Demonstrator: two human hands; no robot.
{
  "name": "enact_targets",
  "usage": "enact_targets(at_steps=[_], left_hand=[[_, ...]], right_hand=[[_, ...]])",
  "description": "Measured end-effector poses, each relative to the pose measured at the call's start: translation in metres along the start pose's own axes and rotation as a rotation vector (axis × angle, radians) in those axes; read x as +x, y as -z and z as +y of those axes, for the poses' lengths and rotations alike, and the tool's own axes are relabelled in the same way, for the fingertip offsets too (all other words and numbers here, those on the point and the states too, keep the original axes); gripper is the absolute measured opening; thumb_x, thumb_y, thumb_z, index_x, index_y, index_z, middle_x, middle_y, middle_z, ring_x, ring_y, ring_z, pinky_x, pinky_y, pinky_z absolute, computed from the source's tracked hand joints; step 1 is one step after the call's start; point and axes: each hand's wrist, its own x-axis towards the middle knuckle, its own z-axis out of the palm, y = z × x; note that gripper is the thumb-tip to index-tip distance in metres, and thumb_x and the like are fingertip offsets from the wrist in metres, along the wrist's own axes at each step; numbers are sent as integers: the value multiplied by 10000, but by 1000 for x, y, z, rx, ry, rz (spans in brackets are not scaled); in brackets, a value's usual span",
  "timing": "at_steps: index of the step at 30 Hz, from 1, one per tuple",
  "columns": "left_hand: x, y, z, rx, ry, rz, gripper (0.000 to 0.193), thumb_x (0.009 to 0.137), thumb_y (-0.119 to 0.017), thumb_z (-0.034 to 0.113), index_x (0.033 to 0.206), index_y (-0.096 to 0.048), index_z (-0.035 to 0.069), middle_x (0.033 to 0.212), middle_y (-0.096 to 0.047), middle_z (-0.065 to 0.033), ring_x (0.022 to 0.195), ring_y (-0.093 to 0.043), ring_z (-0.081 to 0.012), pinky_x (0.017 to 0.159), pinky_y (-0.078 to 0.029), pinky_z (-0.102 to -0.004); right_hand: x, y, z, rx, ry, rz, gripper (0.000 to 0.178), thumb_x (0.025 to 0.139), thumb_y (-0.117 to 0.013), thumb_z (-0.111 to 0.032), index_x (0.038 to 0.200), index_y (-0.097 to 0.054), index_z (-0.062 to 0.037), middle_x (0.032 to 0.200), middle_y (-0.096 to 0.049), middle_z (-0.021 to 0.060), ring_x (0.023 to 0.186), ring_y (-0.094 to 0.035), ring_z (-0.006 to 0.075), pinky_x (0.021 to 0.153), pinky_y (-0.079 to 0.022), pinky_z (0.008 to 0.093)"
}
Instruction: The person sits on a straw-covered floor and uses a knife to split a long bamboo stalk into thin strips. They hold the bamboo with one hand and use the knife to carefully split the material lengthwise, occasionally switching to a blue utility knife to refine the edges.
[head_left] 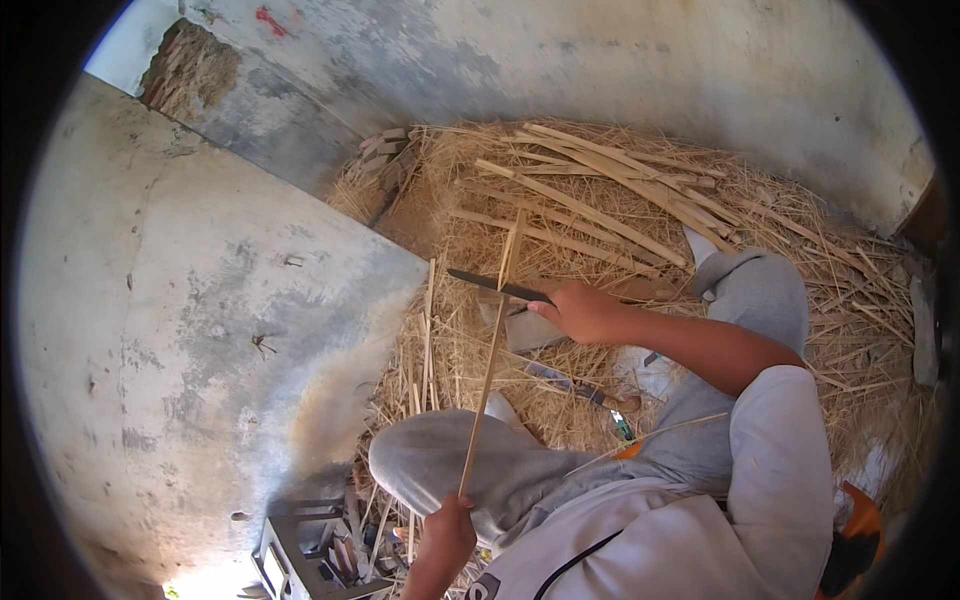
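Observation:
My left hand [447, 535] is closed around the near end of a long, thin bamboo strip [482, 405], low in front of my bent knee. The strip slants up and away from me, and its far part looks wider and split. A knife [490, 284] with a long dark blade is gripped in my right hand [585, 312]. Its blade lies across the strip, touching it near the far part, with the tip pointing left. Fingers cover the knife's handle. Below the right forearm, a second bladed tool [565, 382] with a wooden handle lies on the shavings.
Several long split strips [620, 195] lie piled on straw-like shavings [780, 200] ahead and right. Bricks [385, 150] sit in the far corner. Plastered walls [200, 330] stand close on the left and ahead. A grey frame [300, 550] holding scraps stands at lower left.

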Motion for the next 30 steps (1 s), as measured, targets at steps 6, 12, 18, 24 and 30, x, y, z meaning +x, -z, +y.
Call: enact_targets(at_steps=[6,12,18,24,30], left_hand=[[2,-9,-9,-9,-43,75,79,946,-519,49,970,-590,25,634,-608,-240,634,-653,-444,566,-497,-502],[-12,2,17,18,119,-58,109,982,-483,121,1043,-548,60,699,-625,-300,714,-636,-515,604,-485,-589],[-11,-17,-7,13,60,-54,112,1002,-480,153,1044,-531,63,699,-620,-308,713,-619,-535,599,-473,-596],[-11,-18,-8,-42,116,12,117,1014,-473,173,1037,-517,67,707,-618,-316,720,-612,-547,600,-457,-618],[-27,-45,2,243,311,114,151,1025,-460,182,991,-519,47,650,-611,-264,626,-632,-478,548,-457,-552]], right_hand=[[-35,-19,-26,-328,449,-38,531,1002,-481,-519,944,-644,-17,555,-572,134,565,-657,282,584,-556,350],[15,16,45,-620,353,262,497,985,-527,-507,892,-654,-36,551,-580,100,476,-604,237,492,-524,386],[-2,-19,19,295,-32,48,478,997,-526,-483,1005,-658,-24,611,-602,141,531,-620,256,530,-514,382],[-28,-19,-11,-338,601,218,382,1009,-538,-414,1031,-669,-56,644,-638,112,554,-649,241,500,-514,397],[48,34,137,-594,-294,226,470,1020,-501,-413,849,-713,-29,654,-660,123,572,-668,272,470,-526,425]])
